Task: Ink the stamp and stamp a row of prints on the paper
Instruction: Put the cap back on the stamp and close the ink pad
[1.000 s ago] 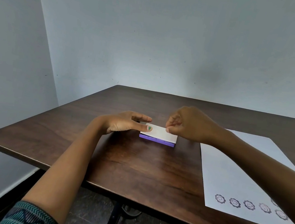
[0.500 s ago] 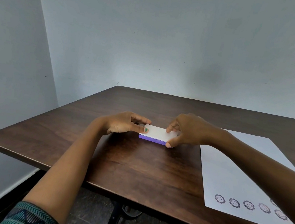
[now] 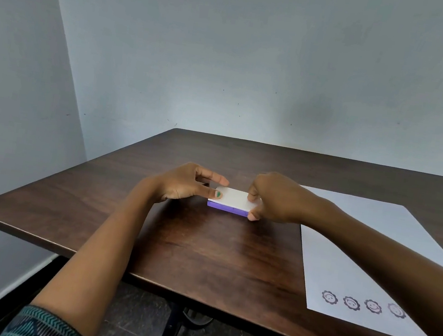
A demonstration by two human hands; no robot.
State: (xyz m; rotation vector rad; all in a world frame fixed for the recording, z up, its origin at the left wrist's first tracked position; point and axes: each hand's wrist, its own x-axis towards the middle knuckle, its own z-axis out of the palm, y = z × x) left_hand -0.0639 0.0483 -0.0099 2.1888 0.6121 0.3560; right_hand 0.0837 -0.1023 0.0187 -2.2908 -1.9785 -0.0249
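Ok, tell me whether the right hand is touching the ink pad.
Touching. The head view shows the right hand gripping the ink pad's right end, thumb against its near corner.

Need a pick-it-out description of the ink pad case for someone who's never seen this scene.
Start at the dark wooden table; left of the white paper with its row of prints, both hands meet at one small object. The left hand touches its left end and the right hand grips its right end. That ink pad case is a flat closed box, white lid over purple base.
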